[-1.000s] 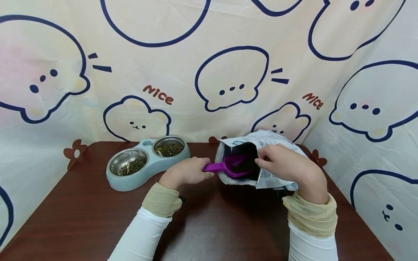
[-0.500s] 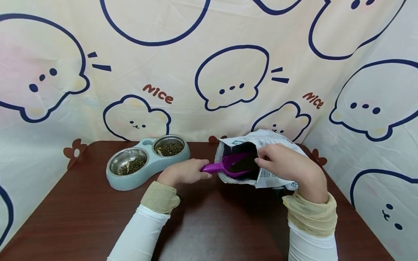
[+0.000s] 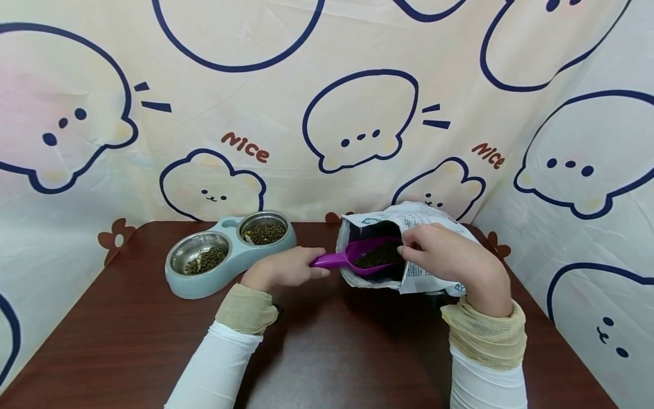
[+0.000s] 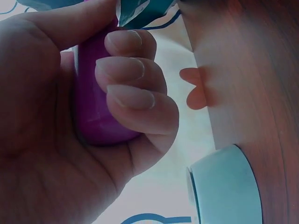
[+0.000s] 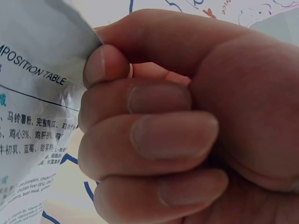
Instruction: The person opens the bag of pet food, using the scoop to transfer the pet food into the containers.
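My left hand [image 3: 286,267] grips the handle of a purple scoop [image 3: 333,261]; in the left wrist view the fingers curl round that purple handle [image 4: 96,112]. The scoop's bowl lies inside the mouth of a white pet food bag [image 3: 434,215] and carries a heap of brown kibble [image 3: 377,255]. The bag lies on its side, its dark opening facing left. My right hand [image 3: 449,255] pinches the bag's edge between thumb and forefinger, and the right wrist view shows the printed bag wall [image 5: 37,102] beside the curled fingers. How much food is deeper inside is hidden.
A light blue double feeder [image 3: 196,287] stands at the back left of the brown table [image 3: 327,352]. Both of its steel bowls hold kibble, the left steel bowl [image 3: 184,253] and the right steel bowl [image 3: 263,218]. A patterned cloth [image 3: 286,102] hangs behind the table.
My left hand has drawn the scoop slightly left, toward the bag's mouth, and more kibble shows in its bowl. My right hand keeps its pinch on the bag in nearly the same place.
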`<state>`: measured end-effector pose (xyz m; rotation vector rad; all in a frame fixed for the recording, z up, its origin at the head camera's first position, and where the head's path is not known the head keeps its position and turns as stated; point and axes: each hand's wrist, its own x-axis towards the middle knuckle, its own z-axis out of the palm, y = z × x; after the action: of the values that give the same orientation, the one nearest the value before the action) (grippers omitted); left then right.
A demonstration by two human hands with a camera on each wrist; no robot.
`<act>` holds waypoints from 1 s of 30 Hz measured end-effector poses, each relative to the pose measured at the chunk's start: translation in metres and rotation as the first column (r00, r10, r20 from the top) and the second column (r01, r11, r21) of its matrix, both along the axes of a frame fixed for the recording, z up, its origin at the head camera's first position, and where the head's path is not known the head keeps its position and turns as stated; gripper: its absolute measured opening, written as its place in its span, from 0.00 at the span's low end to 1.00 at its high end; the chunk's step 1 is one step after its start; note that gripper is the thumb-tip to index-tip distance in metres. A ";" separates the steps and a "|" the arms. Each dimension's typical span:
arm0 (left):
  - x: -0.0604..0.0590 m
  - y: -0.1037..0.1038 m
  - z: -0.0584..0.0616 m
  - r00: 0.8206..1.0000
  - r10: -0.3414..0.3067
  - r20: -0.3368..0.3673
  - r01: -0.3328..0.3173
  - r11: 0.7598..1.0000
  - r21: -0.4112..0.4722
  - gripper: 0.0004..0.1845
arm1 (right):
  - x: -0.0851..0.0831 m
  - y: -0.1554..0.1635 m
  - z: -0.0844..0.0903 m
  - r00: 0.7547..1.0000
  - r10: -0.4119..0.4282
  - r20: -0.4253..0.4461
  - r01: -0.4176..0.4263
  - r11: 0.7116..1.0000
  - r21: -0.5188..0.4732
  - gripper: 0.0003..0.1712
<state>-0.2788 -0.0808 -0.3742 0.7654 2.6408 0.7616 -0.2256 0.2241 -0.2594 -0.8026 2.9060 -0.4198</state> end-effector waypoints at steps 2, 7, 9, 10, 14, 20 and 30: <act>0.000 -0.002 0.000 1.000 0.004 -0.006 -0.004 1.000 0.001 0.06 | 0.000 -0.001 0.000 1.000 0.001 0.001 -0.001 1.000 0.001 0.15; 0.003 -0.010 0.006 0.999 0.013 -0.034 -0.013 1.000 0.001 0.07 | -0.001 -0.002 0.002 1.000 0.005 -0.003 -0.005 1.000 0.007 0.16; 0.005 -0.013 0.009 0.999 0.017 -0.036 -0.017 1.000 0.001 0.07 | -0.001 -0.002 0.002 1.000 -0.001 0.003 0.001 1.000 0.006 0.15; 0.005 -0.014 0.010 0.999 0.019 -0.040 -0.019 1.000 -0.002 0.07 | 0.000 -0.002 0.003 1.000 -0.005 0.005 0.005 1.000 0.006 0.14; 0.007 -0.017 0.013 0.999 0.008 -0.050 -0.009 1.000 -0.014 0.07 | 0.000 0.000 0.003 1.000 -0.018 0.014 0.018 1.000 0.001 0.13; 0.010 -0.020 0.015 0.999 0.020 -0.045 -0.021 1.000 -0.023 0.07 | 0.000 0.003 0.002 0.999 -0.027 0.025 0.028 1.000 -0.007 0.12; 0.012 -0.028 0.012 0.999 0.022 -0.033 -0.022 1.000 -0.004 0.07 | 0.000 0.003 0.000 1.000 -0.017 0.018 0.017 1.000 -0.009 0.12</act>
<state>-0.2672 -0.1084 -0.3619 0.7555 2.6835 0.7554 -0.2260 0.2275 -0.2591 -0.7714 2.8981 -0.4404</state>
